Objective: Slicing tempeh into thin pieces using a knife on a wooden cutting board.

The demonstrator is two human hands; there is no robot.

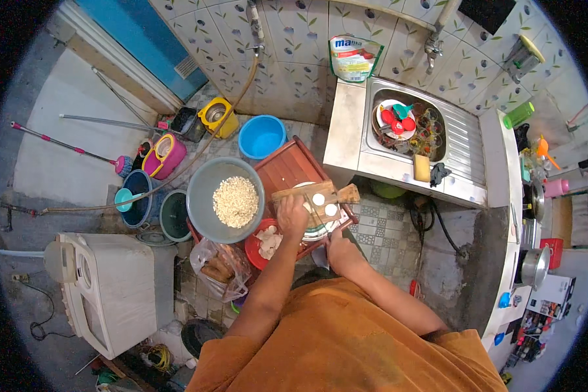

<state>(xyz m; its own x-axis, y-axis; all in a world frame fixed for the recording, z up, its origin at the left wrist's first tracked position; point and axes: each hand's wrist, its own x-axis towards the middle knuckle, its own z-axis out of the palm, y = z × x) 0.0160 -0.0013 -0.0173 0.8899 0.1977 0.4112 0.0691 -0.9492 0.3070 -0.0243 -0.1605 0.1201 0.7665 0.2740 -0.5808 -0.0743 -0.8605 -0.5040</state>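
My left hand [292, 215] lies over the near left part of a wooden cutting board [289, 194], its fingertips holding down a pale piece [307, 207]. In my right hand [343, 252] is the handle of a knife [317, 213], whose thin blade slants across the board just right of my left fingers. Two round white slices [318, 199] sit on the board to the right of the blade. The board rests over a white plate [318, 233] on a reddish-brown wooden table [291, 164]. Left of the board stands a large grey basin [198, 179] with chopped whitish bits [235, 202].
A red bowl [249, 251] with white slices and a clear plastic bag [225, 269] of brown items are near my left forearm. Behind the table is a blue basin [262, 137]. A steel sink [463, 134] with dishes stands to the right. A hose [220, 125] crosses at left.
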